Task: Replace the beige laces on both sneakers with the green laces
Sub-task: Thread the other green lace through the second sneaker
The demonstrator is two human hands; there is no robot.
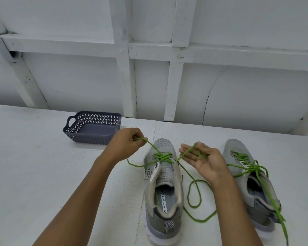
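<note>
My left grip (126,142) was closed narrow, fingers curled and pinching one end of the green lace (163,157), drawing it taut towards 10 o'clock from the eyelets. My right grip (204,160) was turned palm up with the fingers (185,154) stretched out fairly wide; the other strand of the same lace ran up from the eyelets across those fingers and under the thumb, though I could not tell whether the thumb was truly pinching it. The lace was crossed through the front eyelets of the near sneaker (164,192), which stood on the white worktop (43,174) with its toe at 12 o'clock, between my two forearms. The slack of that lace lay in a loose loop on the worktop at 4 o'clock from the sneaker's eyelets. At 3 o'clock, apart from the first, stood the second sneaker (252,185), its own green lacing (251,168) knotted over the tongue with one long end trailing past the heel towards 6 o'clock. A grey latticed basket (92,128) sat at 11 o'clock, near the white panelled wall (78,82)
</note>
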